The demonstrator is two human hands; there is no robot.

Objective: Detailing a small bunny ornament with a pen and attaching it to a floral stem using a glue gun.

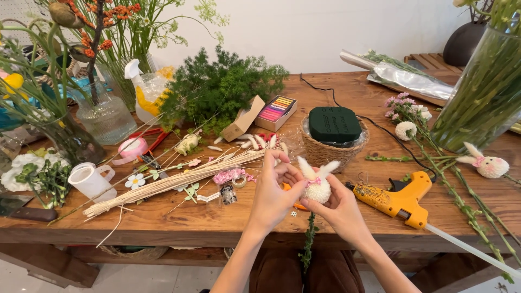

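Here the wooden desk [336, 92] carries greenery, a wicker basket [325, 152] and a yellow glue gun [399, 199]. Over its near edge, the left hand [271, 198] and right hand [339, 209] are both closed around a white pompom bunny [316, 184], which sits between their fingertips. The fitting of its pink bow seems underway; any further adjustment calls for a fine, steady pinch.
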